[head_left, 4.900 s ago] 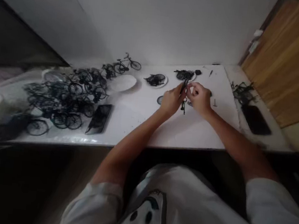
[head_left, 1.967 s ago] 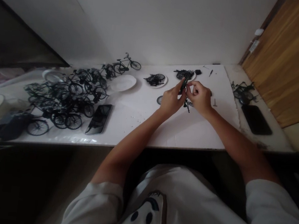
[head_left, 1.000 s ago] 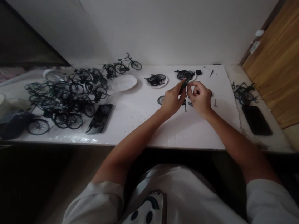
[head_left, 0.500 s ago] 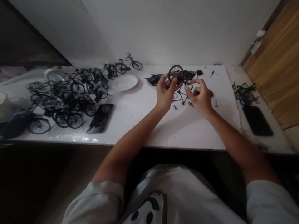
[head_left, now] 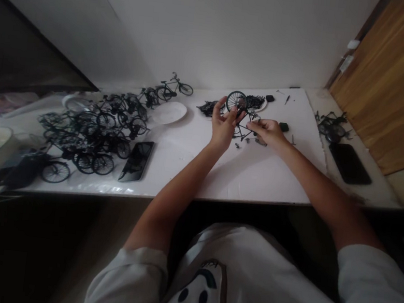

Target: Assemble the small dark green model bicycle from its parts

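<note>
Left hand (head_left: pixel 222 128) clamped on small dark bicycle (head_left: pixel 242 104); its spoked wheel (head_left: pixel 236 100) stands at one o'clock from that hand, frame (head_left: pixel 243 132) reaching toward three. Right hand (head_left: pixel 268 131) apart from the left, frame close at its nine o'clock; cannot tell whether it grips. White plate (head_left: pixel 170 112) rests on tabletop (head_left: pixel 264 178), nine o'clock from left hand.

The wheel (head_left: pixel 236 101) is dark, the plate (head_left: pixel 170 113) white
</note>
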The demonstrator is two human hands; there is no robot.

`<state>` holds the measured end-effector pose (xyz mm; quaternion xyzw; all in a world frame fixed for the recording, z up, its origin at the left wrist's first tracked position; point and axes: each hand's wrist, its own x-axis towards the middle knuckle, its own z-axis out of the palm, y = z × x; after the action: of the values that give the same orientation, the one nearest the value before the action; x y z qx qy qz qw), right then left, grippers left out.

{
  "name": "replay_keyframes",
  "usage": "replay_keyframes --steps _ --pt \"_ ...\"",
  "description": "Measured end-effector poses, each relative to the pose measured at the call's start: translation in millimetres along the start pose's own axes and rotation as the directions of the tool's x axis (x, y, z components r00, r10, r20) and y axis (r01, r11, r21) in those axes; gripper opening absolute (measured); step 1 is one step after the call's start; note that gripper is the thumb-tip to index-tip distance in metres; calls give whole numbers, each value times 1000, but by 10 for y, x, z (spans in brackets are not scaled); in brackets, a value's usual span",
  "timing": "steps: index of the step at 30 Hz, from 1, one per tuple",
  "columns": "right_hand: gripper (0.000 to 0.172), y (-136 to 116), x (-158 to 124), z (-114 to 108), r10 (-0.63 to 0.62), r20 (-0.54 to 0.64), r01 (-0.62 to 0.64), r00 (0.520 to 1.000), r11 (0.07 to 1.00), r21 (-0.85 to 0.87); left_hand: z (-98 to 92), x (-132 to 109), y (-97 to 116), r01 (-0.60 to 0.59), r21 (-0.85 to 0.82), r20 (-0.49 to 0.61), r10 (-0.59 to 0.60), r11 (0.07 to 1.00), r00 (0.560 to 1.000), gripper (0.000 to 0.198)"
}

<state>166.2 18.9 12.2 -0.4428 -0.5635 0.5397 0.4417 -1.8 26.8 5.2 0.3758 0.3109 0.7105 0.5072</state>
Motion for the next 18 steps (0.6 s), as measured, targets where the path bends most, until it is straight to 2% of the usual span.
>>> replay_keyframes --steps 3,5,9,13,18 --pt "58 11 11 1 -44 -38 45 998 999 28 -15 -6 16 13 61 25 -14 998 1000 72" --pt "56 26 32 -11 -120 -93 119 988 993 -18 -32 -6 17 12 122 51 -19 992 999 68" --pt "46 57 93 -60 -316 -206 277 926 941 -197 -69 11 -23 -44 231 75 28 972 997 63" --pt "40 78 153 -126 -363 -238 294 901 914 -279 -82 7 -66 -113 316 105 84 942 991 58" --pt "38 122 211 -195 -391 -255 298 884 893 -337 -69 -35 -91 -154 381 169 95 911 981 66"
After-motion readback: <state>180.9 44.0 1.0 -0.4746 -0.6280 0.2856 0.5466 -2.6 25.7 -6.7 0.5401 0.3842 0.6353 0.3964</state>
